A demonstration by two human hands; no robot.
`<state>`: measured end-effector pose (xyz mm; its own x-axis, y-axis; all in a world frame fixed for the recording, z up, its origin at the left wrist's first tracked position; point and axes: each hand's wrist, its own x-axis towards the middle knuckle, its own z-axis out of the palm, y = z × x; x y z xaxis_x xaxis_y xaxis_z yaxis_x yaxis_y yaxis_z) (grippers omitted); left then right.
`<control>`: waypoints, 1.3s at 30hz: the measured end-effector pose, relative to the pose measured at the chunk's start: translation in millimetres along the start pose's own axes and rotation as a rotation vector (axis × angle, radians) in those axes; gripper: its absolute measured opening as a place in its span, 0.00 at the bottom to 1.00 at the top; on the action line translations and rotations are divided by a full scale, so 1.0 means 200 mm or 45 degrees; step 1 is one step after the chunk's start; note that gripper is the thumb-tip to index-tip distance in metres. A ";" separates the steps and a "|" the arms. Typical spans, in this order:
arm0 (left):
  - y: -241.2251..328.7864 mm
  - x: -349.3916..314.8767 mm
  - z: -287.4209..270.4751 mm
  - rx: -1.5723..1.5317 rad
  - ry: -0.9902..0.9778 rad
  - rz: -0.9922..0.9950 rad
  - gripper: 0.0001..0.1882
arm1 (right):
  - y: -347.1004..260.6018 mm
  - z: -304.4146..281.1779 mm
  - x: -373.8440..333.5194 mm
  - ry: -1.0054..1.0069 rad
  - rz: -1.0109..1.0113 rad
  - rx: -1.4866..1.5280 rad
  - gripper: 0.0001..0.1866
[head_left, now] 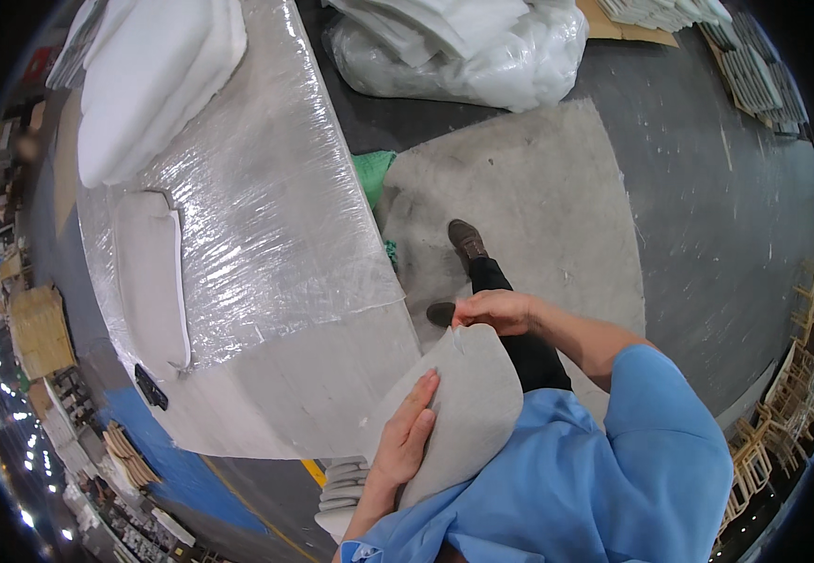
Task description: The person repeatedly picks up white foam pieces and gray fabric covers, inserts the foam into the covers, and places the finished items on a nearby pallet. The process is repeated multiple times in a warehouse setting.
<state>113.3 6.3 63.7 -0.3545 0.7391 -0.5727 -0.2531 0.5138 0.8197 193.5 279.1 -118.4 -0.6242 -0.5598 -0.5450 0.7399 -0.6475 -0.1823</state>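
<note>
A light grey fabric cushion (477, 394) rests against my front, by the near right corner of the table. My left hand (409, 433) lies flat on its upper side, fingers stretched out. At the cushion's far corner my right hand (498, 311) is closed, with thumb and fingers pinching the fabric edge. A small whitish bit shows just beneath those fingertips, too small to name. Another grey cushion piece (149, 281) with a white edge lies on the table to the left.
Clear plastic film covers much of the table (266, 394). White padding sheets (158, 84) are piled at its far left, and a small black object (151, 387) sits near its left edge. Beyond stands a plastic-wrapped white bundle (463, 66). Wooden frames (768, 422) stand at right.
</note>
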 end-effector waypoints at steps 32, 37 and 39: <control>-0.36 -0.21 -0.12 0.881 0.826 -0.153 0.28 | -0.45 0.81 0.12 -0.043 -0.248 -1.982 0.12; -0.46 -0.35 -0.16 0.430 0.755 -0.309 0.25 | -0.50 1.15 0.16 -0.080 -0.285 -2.274 0.12; -0.43 -0.38 -0.18 0.460 0.895 -0.260 0.23 | -0.52 1.18 0.23 -0.134 -0.344 -2.224 0.13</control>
<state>129.1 -110.1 35.6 -0.8450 0.2313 -0.4821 -0.1108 0.8063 0.5810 29.0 198.8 67.9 -0.7226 -0.6138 -0.3178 -0.0408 0.4968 -0.8669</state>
